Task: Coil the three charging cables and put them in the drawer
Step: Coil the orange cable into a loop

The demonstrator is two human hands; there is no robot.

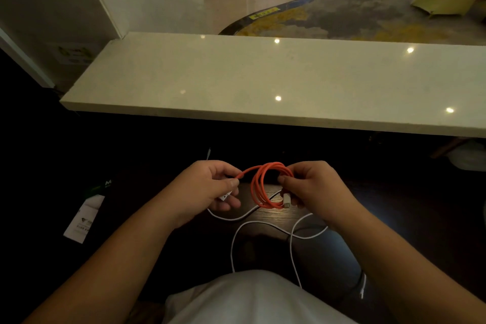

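An orange charging cable (259, 187) is wound into several loops between my hands, held above a dark desk surface. My right hand (313, 187) pinches the loops together and holds its white plug near the bottom of the coil. My left hand (210, 187) grips the cable's free end, with a white connector showing under the thumb. A white cable (263, 223) lies uncoiled in loose curves on the dark surface (273, 214) below the hands, running down toward my lap. No drawer can be made out in the dark area.
A pale stone counter ledge (236, 81) runs across above the dark desk. A white paper tag or leaflet (84, 216) lies at the left. A pale object (468, 158) sits in shadow at the far right. Beyond the ledge is a glossy floor and patterned carpet.
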